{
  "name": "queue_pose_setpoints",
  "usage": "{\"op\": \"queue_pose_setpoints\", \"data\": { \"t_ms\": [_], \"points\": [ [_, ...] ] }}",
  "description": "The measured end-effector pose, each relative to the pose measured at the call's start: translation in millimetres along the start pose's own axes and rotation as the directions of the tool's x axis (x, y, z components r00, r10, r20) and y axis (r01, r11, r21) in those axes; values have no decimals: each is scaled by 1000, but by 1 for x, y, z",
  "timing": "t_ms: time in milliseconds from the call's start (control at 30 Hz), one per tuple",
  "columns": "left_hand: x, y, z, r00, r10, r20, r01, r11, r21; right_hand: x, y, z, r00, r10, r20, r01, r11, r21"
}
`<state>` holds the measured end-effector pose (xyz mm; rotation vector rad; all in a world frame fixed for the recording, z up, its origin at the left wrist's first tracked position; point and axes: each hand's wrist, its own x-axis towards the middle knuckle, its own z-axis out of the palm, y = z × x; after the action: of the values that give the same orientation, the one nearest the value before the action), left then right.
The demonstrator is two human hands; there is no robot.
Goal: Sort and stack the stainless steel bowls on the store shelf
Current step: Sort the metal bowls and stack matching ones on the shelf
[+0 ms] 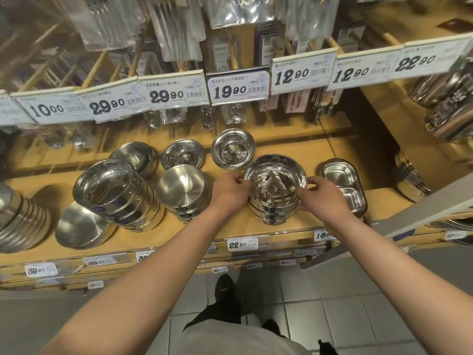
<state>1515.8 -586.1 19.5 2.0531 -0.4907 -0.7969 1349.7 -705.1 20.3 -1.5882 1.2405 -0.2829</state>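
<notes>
both hands grip top bowl (276,180) of bowl stack (272,212) on wooden shelf (294,152): left hand (231,189) curls on left rim, right hand (318,194) on right rim, seemingly pinching. divided tray (344,184) just beside, right.

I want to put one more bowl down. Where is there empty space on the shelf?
Bare wood shows behind the stack both hands hold, between the small bowl and the divided tray. A narrower strip runs along the shelf's front edge. The left side is crowded with tilted bowl stacks.
</notes>
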Motion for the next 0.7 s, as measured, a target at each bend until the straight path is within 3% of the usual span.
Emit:
{"op": "queue_pose_setpoints", "data": {
  "t_ms": [467, 700],
  "points": [
    [0, -3, -7, 997, -18, 71, 19, 1000, -12, -7, -2, -1, 1000, 17, 4, -17, 999, -34],
    [-34, 13, -51, 984, 159, -76, -167, 979, -114, -34, -31, -21, 985, -125, -123, 133, 989, 60]
  ]
}}
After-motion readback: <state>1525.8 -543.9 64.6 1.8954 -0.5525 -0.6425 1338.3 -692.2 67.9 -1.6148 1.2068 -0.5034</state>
